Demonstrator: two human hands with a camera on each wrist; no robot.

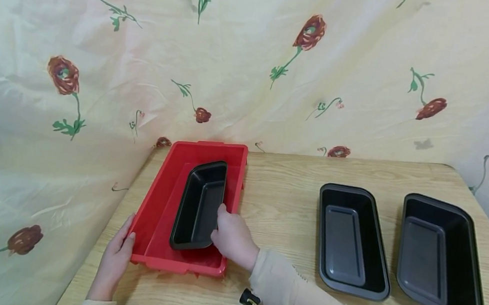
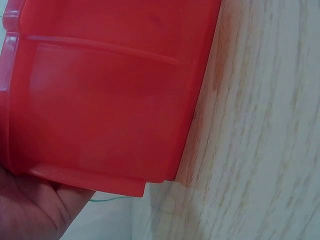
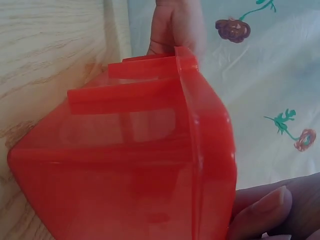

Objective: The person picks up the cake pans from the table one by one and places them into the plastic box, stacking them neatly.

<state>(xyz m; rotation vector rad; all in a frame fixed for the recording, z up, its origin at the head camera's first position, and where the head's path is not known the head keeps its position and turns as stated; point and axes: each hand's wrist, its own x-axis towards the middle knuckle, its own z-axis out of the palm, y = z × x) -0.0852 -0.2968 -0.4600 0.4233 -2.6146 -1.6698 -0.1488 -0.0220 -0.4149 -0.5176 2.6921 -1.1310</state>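
A red plastic tray (image 1: 156, 213) lies at the left of the table. My left hand (image 1: 117, 251) grips its near left corner, thumb over the rim; the left wrist view shows the palm (image 2: 35, 205) against the tray's outer wall. Inside the tray is a black loaf pan (image 1: 202, 203), set slightly askew. With my right hand (image 1: 235, 237) I hold the pan by its right rim, close to the tray's right wall. Fingers (image 3: 270, 205) show beside the red rim in the right wrist view, where the pan is hidden.
Two more black loaf pans stand side by side on the wooden table (image 1: 279, 202) at the right, one nearer (image 1: 344, 244) and one farther right (image 1: 424, 263). A flowered curtain (image 1: 245, 62) hangs behind the table and along its left side.
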